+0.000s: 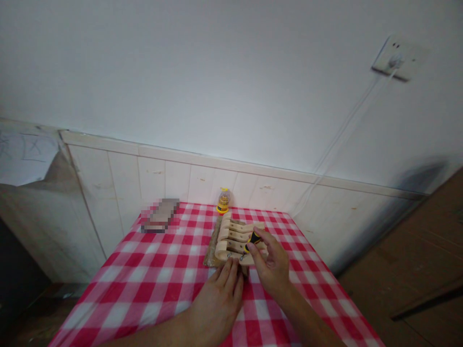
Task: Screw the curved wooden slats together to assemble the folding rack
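Note:
A pale wooden slatted piece (224, 233) with curved, rounded ends and several screws or screw holes lies on a brown mat-like pad (211, 255). My right hand (273, 265) grips a small screwdriver (253, 239) with a black and yellow handle between thumb and fingers. Its shaft slants down to the left, its tip at a screw (241, 258) in the nearest slat. My left hand (219, 299) lies against the near edge of the wooden piece, fingers stretched out side by side; its thumb is hidden.
Behind the wooden piece stands a clear container with a yellow base (223, 201). A blurred-out flat object (161, 216) lies at the table's back left. The red-and-white checked tablecloth (152, 284) reaches the panelled wall (181, 176). A white cable (338, 140) hangs from a socket (400, 58).

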The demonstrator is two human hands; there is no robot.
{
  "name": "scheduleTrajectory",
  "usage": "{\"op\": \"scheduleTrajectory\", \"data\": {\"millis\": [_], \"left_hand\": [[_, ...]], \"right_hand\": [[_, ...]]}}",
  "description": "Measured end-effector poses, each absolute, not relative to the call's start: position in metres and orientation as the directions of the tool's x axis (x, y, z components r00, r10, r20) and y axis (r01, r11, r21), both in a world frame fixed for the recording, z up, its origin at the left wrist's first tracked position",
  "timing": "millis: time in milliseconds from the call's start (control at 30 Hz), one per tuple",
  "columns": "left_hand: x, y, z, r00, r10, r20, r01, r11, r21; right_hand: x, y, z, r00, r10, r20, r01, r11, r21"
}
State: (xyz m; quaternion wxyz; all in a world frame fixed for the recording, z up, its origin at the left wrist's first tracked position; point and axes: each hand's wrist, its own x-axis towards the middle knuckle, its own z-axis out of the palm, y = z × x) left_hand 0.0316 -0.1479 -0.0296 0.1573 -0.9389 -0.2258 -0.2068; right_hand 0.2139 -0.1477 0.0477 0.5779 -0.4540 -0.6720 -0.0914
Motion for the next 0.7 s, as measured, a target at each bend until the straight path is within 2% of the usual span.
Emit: {"op": "scheduleTrajectory", "data": {"millis": [167, 333, 600, 700], "left_hand": [[0.0304, -0.1477, -0.0293, 0.814, 0.349, 0.464, 0.487, -0.845, -0.22], [0.0304, -0.1489, -0.0271, 0.801, 0.336, 0.495, 0.483, -0.852, -0.203], [0.0315, -0.1482, -0.0285, 0.822, 0.321, 0.471, 0.481, -0.833, -0.272], [0.0304, -0.1487, -0.0273, 0.807, 0.326, 0.493, 0.49, -0.835, -0.25]], "right_hand": [[0.2106, -0.1499, 0.0515, 0.053, 0.527, 0.848, 0.717, 0.571, -0.4], [0.2119, -0.1506, 0.0496, 0.013, 0.585, 0.811, 0.691, 0.581, -0.43], [0.2143, -0.1519, 0.0475, -0.007, 0.626, 0.78, 0.649, 0.596, -0.473], [0.2148, -0.1524, 0.0494, -0.015, 0.657, 0.753, 0.606, 0.606, -0.516]]}}
